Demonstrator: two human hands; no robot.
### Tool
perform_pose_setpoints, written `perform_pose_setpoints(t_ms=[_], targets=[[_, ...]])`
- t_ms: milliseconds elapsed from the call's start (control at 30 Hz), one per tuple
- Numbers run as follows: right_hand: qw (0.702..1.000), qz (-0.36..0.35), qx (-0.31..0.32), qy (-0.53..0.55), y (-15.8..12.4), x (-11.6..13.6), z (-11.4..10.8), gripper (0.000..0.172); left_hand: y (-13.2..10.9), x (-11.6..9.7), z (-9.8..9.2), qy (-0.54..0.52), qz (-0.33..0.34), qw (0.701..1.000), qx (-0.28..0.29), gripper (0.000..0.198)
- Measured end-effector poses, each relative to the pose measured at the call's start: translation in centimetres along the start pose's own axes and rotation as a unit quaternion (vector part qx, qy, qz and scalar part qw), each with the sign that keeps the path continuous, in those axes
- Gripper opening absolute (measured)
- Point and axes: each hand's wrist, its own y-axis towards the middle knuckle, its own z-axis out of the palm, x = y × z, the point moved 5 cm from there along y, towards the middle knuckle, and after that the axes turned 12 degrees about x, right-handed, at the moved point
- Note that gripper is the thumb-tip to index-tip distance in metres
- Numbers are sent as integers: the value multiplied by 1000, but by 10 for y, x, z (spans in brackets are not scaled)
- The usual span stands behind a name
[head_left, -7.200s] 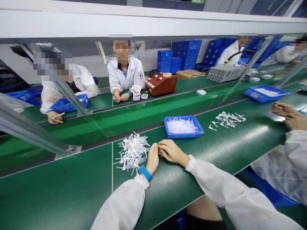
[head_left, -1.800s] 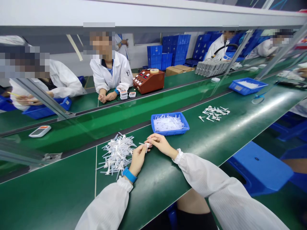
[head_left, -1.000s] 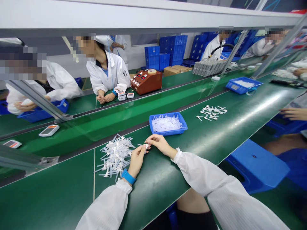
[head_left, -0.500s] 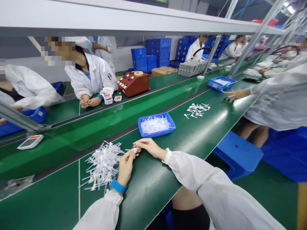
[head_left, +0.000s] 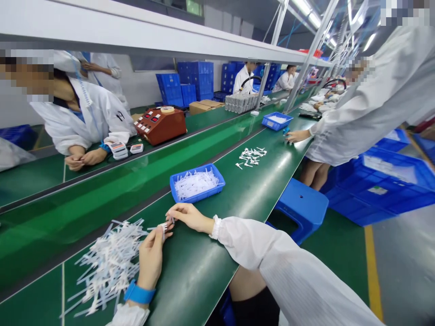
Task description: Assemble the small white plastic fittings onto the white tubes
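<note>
Bright indoor light, tube lights [head_left: 307,12] overhead at upper right. Pale glare streaks down my green bench [head_left: 197,262]; white beam's [head_left: 136,32] underside sits in shadow. Wide lens stretches edges, worst on standing person [head_left: 365,104], right. My right hand [head_left: 190,218] reads fairly sharp, small white part [head_left: 165,228] in my left hand [head_left: 150,260] soft. Heads [head_left: 29,74] pixelated.

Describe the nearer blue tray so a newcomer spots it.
Find the green table and the right hand above it. Just beyond that hand sits a shallow blue tray filled with thin white pieces. Unlike the second tray farther along, it's close to that hand.
</note>
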Motion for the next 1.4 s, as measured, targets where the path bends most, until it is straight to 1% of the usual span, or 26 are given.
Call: perform_pose_setpoints(t_ms=[100,200,333,433,600,800,967,1100,1200,1400], targets=[[993,-30,-10,-109,-2,8,-2,31,-1,-1,-6,-35,3,998,-51,41],[978,-36,-11,-206,-4,15,-2,23,-1,1,-12,-51,17,995,-90,39],[960,-30,27,-276,-6,18,4,14,-1,2,-16,-27,32,994,-96,37],[947,-25,62,-314,-7,18,9,11,-2,-1,-15,-20,41,994,-98,35],[922,-23,110,-371,-10,17,15,10,-4,-8,-9,-11,40,997,-64,32],[901,-11,161,-403,-12,13,19,10,-7,-14,-2,-7,21,999,-26,30],[895,-16,183,-407,-14,11,20,13,-5,-11,0,-2,6,1000,-1,28],[898,-15,179,-403,-15,11,21,15,-4,-7,0,17,9,1000,21,27],[908,-22,170,-383,-17,13,23,15,-6,-9,2,24,23,999,33,30],[919,-12,163,-359,-20,11,26,19,-10,-12,4,8,22,1000,19,32]])
